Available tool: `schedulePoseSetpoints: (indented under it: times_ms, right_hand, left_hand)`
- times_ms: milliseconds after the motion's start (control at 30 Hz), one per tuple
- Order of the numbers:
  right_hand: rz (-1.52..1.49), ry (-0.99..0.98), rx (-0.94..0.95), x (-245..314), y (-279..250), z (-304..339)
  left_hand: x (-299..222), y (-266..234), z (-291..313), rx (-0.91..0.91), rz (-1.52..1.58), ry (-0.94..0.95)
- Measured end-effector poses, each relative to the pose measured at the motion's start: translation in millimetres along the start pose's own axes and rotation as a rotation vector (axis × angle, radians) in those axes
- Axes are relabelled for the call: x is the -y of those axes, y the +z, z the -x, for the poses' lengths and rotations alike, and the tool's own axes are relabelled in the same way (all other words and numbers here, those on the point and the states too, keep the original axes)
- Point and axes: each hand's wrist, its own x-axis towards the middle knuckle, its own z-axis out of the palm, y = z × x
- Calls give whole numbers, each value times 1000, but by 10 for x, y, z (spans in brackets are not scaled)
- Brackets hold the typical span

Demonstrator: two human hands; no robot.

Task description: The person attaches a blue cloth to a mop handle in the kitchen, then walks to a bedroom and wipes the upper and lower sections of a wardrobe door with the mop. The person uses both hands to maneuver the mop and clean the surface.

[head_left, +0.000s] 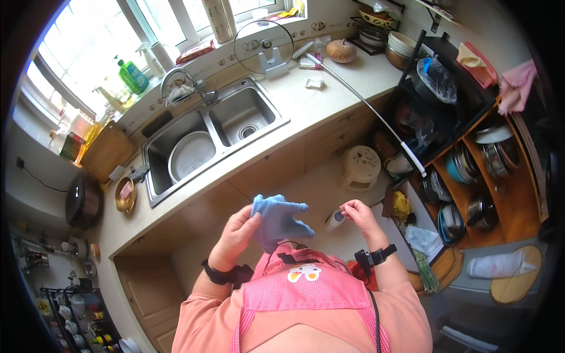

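Note:
My left hand (236, 230) grips a light-blue knitted cloth (279, 220) by its upper left edge, thumb in front. The cloth hangs in front of my chest, its right side splitting into uneven points. To the right, my right hand (360, 216) is raised with its fingers curled together, apart from the cloth. Whatever may be between those fingertips is too small to make out. Just left of them shows a small white object with a bluish-purple part (335, 220); I cannot tell whether the fingers touch it.
Ahead runs a counter with a double sink (215, 132), a metal basin (193, 156) in its left bowl. A long white-ended pole (368, 106) juts over the counter edge. A beige stool (360, 168) stands on the floor, near wooden shelves (500, 194) of pots.

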Motion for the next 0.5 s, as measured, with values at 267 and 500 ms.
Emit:
schedulePoseSetpoints:
  times_ms: [267, 500]
  right_hand:
    - [71, 23, -9, 459, -26, -1849]
    - [180, 113, -62, 891, -116, -3314]
  left_hand:
    - [-512, -590, -1578, 107, 25, 41]
    - [-845, -893, -2855, 86, -18, -34]
